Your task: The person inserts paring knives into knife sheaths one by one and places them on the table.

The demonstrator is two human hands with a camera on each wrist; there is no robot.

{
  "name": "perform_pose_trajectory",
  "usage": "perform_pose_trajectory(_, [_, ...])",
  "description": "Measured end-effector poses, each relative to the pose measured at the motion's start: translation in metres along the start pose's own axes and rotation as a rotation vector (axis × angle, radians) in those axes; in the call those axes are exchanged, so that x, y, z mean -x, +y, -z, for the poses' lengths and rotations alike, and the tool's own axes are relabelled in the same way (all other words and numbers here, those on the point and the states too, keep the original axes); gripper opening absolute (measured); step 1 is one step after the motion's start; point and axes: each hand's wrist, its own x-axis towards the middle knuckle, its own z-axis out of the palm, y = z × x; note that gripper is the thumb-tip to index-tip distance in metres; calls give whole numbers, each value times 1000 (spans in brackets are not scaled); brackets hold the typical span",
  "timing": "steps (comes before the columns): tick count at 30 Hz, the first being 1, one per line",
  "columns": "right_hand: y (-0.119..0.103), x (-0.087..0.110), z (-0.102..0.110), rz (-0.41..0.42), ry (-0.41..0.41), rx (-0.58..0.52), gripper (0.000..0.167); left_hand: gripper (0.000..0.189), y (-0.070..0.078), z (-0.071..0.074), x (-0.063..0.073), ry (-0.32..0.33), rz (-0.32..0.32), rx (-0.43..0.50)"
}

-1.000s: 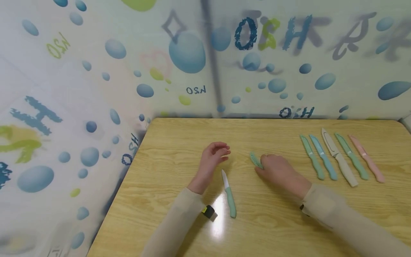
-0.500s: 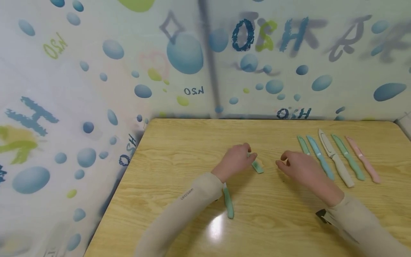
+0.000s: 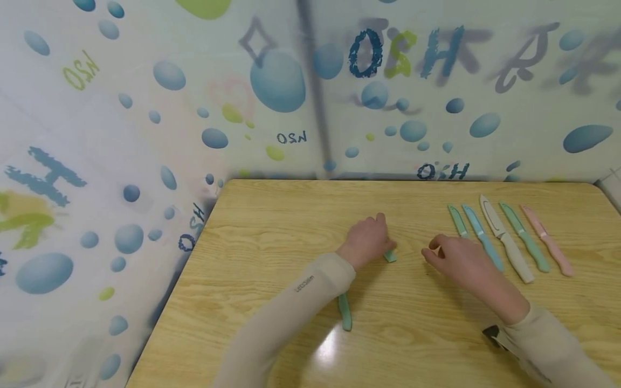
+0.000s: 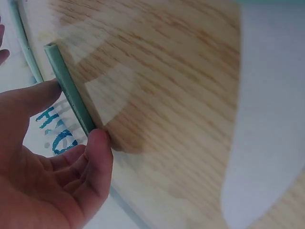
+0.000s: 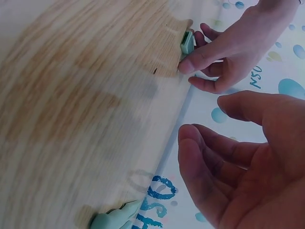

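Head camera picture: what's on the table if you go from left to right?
Green-handled knife → left hand → green sheath → right hand → blue knife → white knife → green knife → pink knife.

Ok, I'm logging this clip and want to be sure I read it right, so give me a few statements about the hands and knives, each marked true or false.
1. The left hand pinches the green blade sheath on the wooden table. True.
2. The right hand grips the pink knife. False: it holds nothing and hovers with loosely curled fingers, left of the row of knives.
3. Five knives lie in a row at the right of the table. True; the white-bladed knife lies in the middle.
4. The green-handled knife near the left forearm lies in that row. False: it lies apart, partly hidden under the sleeve.
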Motion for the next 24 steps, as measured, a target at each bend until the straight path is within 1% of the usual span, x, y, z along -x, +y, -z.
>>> perform_pose_trajectory(7, [-1, 1, 0, -5, -9, 7, 34, 26, -4, 1, 0, -26, -17, 59])
perform_pose_trajectory(12, [-4, 1, 1, -17, -24, 7, 36, 21, -10, 6, 0, -83, 5, 81])
perform_pose_trajectory(15, [-8, 1, 1, -28, -38, 18, 37, 26, -18, 9, 1, -93, 8, 141])
perform_pose_trajectory(17, [-12, 1, 0, -22, -45, 13, 37, 23, -26, 13, 4, -74, 5, 241])
perform_pose_trajectory(20, [-20, 1, -5, 11, -34, 16, 34, 13, -42, 18, 10, -25, -9, 425])
perform_pose_trajectory(22, [-26, 1, -10, 33, -27, 11, 32, 20, -54, 21, 15, 4, -23, 573])
perform_pose_trajectory(24, [-33, 0, -14, 61, -21, 14, 30, 28, -65, 23, 21, 28, -43, 686])
